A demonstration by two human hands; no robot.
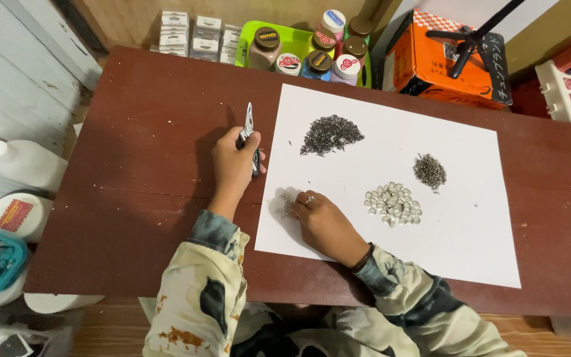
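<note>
The left hand (232,165) was clenched around the dark handles of a small pair of pliers (249,135), whose slim metal nose pointed away from the person, over the dark red table (147,132); the right hand (325,225) rested on the near left part of a white paper sheet (457,244), its fingertips pressing on a small cluster of pale beads (285,203), though whether it pinched any could not be told; farther out on the sheet lay a dark heap of tiny metal pieces (330,134), a smaller grey heap (429,170) and a pile of larger pearly beads (392,203), each well apart from the others; the beads looked light, hard and smooth, likely to roll or scatter, and were probably best pinched singly at the fingertips; the pliers seemed stiff and steady, best held low on the handles; jars with brown lids (267,46) stood in a green tray (246,39) at the far edge.
</note>
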